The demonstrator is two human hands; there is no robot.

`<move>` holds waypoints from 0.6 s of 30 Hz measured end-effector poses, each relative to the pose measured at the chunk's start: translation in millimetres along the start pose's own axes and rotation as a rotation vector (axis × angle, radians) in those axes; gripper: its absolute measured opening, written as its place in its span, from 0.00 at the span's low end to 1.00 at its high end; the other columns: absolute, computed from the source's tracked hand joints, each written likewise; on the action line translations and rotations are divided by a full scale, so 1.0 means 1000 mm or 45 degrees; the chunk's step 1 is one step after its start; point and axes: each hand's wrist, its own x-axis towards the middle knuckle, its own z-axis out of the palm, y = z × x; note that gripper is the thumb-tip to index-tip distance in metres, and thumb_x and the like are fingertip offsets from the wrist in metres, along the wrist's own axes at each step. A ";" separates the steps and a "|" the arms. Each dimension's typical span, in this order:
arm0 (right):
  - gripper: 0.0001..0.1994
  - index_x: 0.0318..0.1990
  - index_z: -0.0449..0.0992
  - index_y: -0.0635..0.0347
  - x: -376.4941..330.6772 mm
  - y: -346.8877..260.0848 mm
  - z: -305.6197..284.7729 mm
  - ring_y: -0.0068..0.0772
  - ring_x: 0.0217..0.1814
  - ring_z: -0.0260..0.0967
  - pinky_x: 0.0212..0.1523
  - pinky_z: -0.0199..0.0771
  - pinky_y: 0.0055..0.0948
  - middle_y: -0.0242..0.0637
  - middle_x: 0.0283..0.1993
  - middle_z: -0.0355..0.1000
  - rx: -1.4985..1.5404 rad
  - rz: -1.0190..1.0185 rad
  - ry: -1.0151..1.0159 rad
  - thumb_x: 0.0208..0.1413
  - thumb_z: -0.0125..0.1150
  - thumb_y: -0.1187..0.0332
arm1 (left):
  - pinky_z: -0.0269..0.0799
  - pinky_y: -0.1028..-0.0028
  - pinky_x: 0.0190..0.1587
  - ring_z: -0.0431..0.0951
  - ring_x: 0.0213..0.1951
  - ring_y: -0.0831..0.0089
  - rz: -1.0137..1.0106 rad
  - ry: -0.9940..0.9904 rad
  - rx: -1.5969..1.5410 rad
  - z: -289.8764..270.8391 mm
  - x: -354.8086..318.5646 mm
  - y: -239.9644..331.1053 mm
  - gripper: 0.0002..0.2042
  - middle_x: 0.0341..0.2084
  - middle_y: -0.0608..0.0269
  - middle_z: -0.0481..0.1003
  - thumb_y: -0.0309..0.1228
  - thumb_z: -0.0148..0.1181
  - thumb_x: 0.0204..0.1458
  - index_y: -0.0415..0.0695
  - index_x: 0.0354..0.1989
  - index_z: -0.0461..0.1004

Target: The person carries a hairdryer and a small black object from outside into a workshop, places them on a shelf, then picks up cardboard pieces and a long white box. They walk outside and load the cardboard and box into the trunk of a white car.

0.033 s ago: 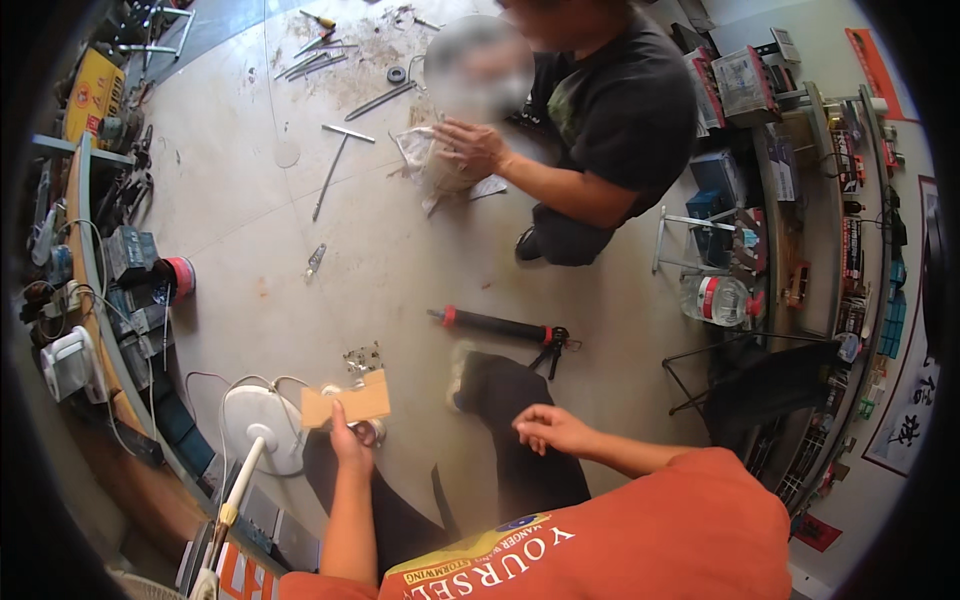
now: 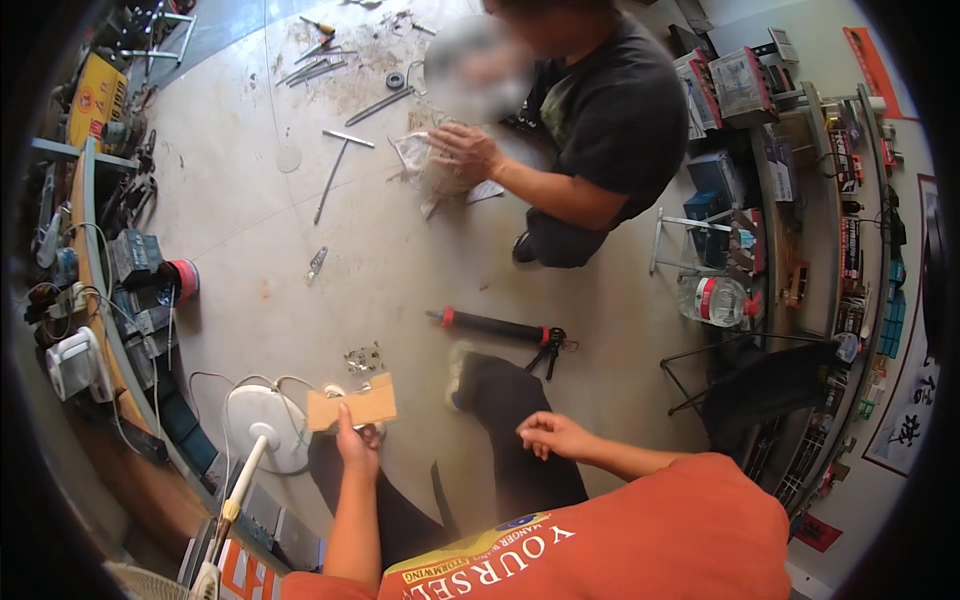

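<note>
My left hand (image 2: 358,450) grips a flat tan piece of cardboard (image 2: 365,405) with a notch in its far edge, thumb on top. Below the card, beside my fingers, something small and shiny shows in part; I cannot make out what it is. Just beyond the card, a cluster of small metal parts (image 2: 364,358) lies on the floor. My right hand (image 2: 556,436) hangs over my right leg, its fingers loosely curled and nothing visible in them. Farther off on the floor, ahead of my right knee, is a black caulking gun (image 2: 497,326) with red end caps.
A white round fan base (image 2: 262,415) with cables stands left of the card. Ahead, a crouching person (image 2: 620,120) has a hand on a pale cloth (image 2: 425,165). A T-handled tool (image 2: 335,170) lies on the floor. Shelves line both sides; a clear bottle (image 2: 715,300) stands at right.
My left hand and the cardboard have shifted slightly right and toward me. My right hand has moved a little right and nearer. The other person's upper body has shifted slightly left.
</note>
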 end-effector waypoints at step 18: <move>0.10 0.41 0.70 0.64 -0.161 -0.073 0.009 0.16 0.25 0.64 0.26 0.68 0.17 0.29 0.29 0.68 0.104 -0.069 0.135 0.56 0.55 0.67 | 0.44 0.83 0.11 0.53 0.09 0.86 0.108 0.060 0.062 0.083 -0.232 0.117 0.17 0.09 0.76 0.56 0.51 0.48 0.55 0.50 0.29 0.66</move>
